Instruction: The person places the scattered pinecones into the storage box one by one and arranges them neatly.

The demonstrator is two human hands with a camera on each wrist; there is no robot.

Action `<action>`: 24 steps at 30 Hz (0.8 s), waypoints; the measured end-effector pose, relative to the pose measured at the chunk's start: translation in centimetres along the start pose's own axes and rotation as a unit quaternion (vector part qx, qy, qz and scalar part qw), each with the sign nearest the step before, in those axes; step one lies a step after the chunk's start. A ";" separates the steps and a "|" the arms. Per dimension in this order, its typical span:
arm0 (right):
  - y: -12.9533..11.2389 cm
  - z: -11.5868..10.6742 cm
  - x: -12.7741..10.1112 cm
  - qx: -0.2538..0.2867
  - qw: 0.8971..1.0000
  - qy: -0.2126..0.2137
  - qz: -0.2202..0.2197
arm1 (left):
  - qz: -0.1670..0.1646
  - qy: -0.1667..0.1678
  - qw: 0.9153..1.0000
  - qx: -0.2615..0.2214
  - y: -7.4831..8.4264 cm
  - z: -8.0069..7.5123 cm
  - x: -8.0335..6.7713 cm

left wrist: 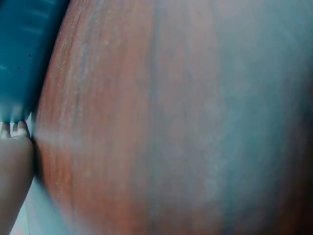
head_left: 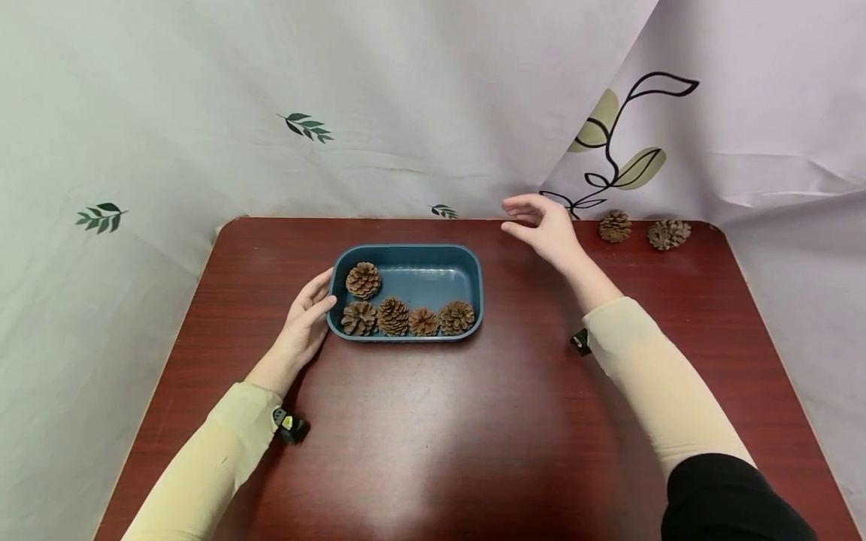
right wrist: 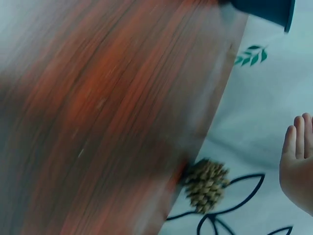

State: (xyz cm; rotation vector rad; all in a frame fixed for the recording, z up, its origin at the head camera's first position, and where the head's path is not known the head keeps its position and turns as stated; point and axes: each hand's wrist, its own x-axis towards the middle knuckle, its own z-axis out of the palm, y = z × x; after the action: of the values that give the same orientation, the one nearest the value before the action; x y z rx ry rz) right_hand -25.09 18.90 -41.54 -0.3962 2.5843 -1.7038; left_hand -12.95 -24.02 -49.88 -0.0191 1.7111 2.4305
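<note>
A blue rectangular container (head_left: pixel 433 255) stands on the table with several brown pine cones inside. One pine cone (head_left: pixel 363 280) lies at its back left; the others form a row along the front wall. At the container's left end my left hand (head_left: pixel 304 319) rests against it, thumb at the rim and fingers along the outer wall, their tips partly hidden. Right of the container my right hand (head_left: pixel 546 229) is raised over the table's back edge, thumb and fingers apart, holding nothing. The right wrist view shows its straight fingers (right wrist: pixel 301 139).
Two more pine cones lie at the table's back right: a brown one (head_left: pixel 614 226) and a greyer one (head_left: pixel 669 234). Behind the dark red table (head_left: pixel 419 436) hangs a pale curtain (head_left: pixel 379 90) with leaf prints.
</note>
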 end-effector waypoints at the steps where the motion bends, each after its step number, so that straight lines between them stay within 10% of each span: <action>1: 0.2 -0.4 -0.1 -0.003 1.000 0.003 -0.001 | 0.000 0.001 1.000 0.000 0.0 0.0 0.0; 24: 4.9 -6.0 -1.8 -0.022 0.996 0.086 0.013 | -0.004 0.011 1.000 0.003 -0.1 -0.1 0.1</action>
State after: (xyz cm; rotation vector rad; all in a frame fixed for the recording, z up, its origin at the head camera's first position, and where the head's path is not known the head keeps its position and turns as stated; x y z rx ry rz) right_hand -25.32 26.54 -43.79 -0.2227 2.7355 -1.7494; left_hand -13.04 -24.07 -49.98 -0.0511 1.7249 2.4280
